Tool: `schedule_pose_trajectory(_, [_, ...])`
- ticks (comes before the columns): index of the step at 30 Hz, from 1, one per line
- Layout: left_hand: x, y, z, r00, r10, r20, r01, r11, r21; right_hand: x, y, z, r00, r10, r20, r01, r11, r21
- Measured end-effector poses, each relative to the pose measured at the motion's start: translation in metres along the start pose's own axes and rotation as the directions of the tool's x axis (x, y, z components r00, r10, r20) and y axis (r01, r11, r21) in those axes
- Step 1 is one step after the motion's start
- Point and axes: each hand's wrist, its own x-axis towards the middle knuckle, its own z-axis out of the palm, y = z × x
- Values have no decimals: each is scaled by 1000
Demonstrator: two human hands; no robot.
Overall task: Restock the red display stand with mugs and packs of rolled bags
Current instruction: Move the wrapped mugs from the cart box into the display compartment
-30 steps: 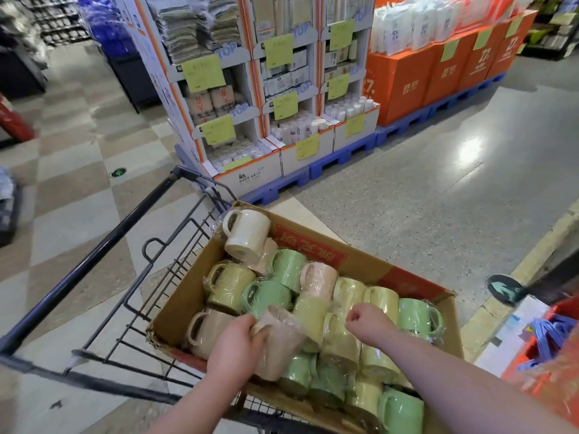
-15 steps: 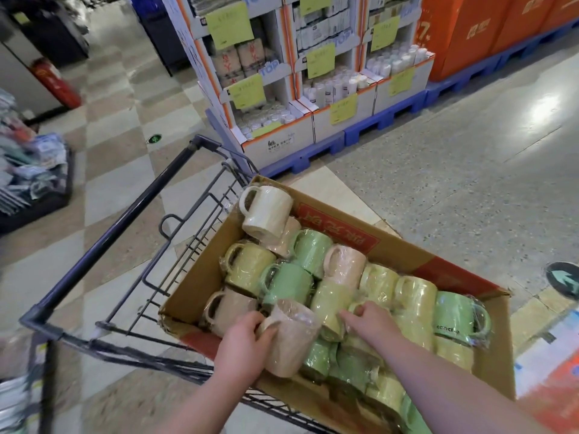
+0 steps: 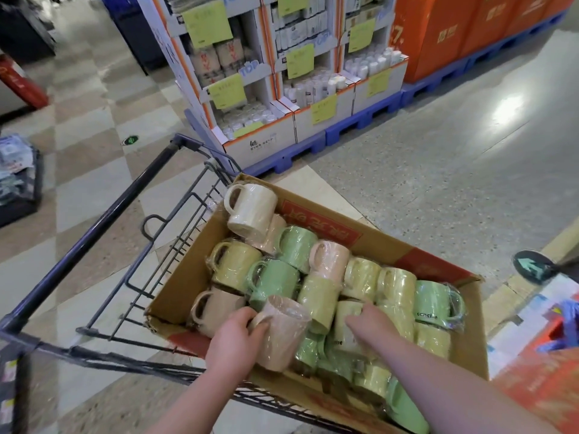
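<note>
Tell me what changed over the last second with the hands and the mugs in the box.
The left hand lifted its wrapped pink mug a little higher out of the pile, gripping it throughout. The right hand moved slightly deeper among the yellow mugs and rests on one; a firm grip cannot be told. The box, the cart and the other mugs kept their places.

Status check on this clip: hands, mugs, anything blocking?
Left hand gripping pink wrapped mug by the handle. Right hand down on yellow mug in cardboard box, grasp unclear. Nothing blocking.
</note>
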Motion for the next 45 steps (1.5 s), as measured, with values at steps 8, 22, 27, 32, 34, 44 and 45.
schedule_pose_trajectory(8, [-3,-2,-3,997,61,41,-58,996,-74,-32,13,-6,996,2,-84,11,988,153])
schedule_pose_trajectory(22, [-20,2,-15,971,213,104,-181,949,-259,-130,12,2,939,-57,-340,194,903,383])
schedule_pose_trajectory(27, [-27,-3,-16,949,295,114,-244,912,-329,-160,12,11,906,-33,-421,225,882,414])
schedule_pose_trajectory(32, [-42,3,-12,916,374,144,-307,886,-347,-191,24,22,867,16,-498,237,865,442])
schedule_pose_trajectory(34, [-52,4,-9,907,389,161,-313,878,-361,-201,31,24,860,40,-509,230,860,456])
schedule_pose_trajectory(44, [-95,8,-2,874,457,164,-366,842,-396,-239,66,30,809,48,-586,251,873,418])
schedule_pose_trajectory(45, [-103,10,0,868,468,163,-376,836,-399,-244,73,31,803,59,-593,248,871,423])
